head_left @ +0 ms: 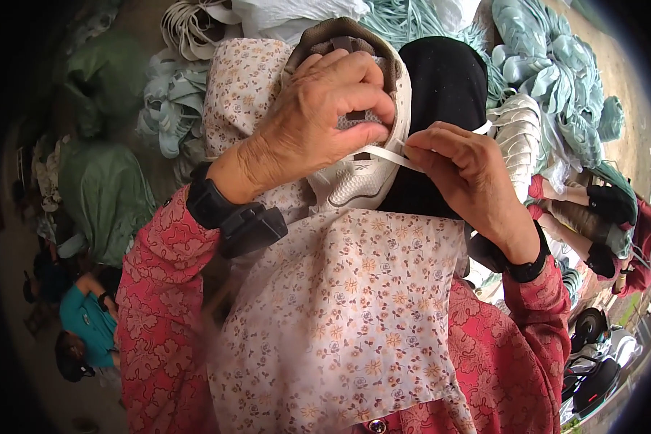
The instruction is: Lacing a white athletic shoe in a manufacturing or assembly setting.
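A white sneaker [356, 182] with a brown padded collar rests on my lap, its toe toward me. My left hand [322, 108] lies over it with the fingers curled into the opening, and the thumb presses at the edge of the eyelets. From the shoe a flat white shoelace [383, 154] stretches to the right. My right hand [477, 177] pinches that lace between thumb and forefinger, just off the shoe's side. Beneath the shoe are a floral cloth [354, 311] over my lap and a black cloth [443, 79]. My left hand hides much of the eyelets.
Pale blue-green shoe parts [539, 50] lie in bundles at the far right. A stack of white pieces [519, 134] stands beside my right hand. Green sacks [105, 199] sit on the left. One person in teal [87, 315] is at the left, another in red [633, 246] at the right.
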A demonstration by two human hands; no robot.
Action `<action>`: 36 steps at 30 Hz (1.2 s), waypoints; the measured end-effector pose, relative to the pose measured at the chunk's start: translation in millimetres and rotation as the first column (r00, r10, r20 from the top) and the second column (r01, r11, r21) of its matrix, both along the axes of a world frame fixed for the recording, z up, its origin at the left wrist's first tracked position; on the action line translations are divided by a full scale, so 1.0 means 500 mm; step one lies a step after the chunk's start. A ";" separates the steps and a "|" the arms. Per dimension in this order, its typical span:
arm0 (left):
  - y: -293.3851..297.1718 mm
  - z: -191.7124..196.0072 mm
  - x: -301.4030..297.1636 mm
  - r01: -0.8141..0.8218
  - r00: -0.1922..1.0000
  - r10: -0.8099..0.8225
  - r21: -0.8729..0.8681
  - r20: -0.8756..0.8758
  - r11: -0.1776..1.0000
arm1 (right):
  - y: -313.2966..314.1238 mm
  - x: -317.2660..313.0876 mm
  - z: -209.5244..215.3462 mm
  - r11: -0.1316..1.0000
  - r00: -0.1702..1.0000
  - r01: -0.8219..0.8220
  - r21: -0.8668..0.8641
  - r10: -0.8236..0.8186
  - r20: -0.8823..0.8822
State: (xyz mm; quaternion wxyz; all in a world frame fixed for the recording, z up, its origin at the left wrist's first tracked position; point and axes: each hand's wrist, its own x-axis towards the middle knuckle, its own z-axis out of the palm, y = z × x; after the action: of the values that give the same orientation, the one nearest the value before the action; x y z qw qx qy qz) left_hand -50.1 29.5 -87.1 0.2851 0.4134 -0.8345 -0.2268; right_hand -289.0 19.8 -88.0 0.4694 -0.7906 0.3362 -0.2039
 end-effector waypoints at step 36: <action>0.002 -0.001 -0.007 0.049 0.998 -0.046 0.051 -0.049 0.998 | -0.154 0.038 0.028 0.857 0.907 -0.421 -0.298 0.386 -0.172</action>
State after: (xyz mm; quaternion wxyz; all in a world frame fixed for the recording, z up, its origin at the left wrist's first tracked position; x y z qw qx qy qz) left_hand -53.5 30.3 -87.5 0.2888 0.3953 -0.8307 -0.2651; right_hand -269.8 -57.4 -74.1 0.3451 -0.9199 0.1488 -0.1117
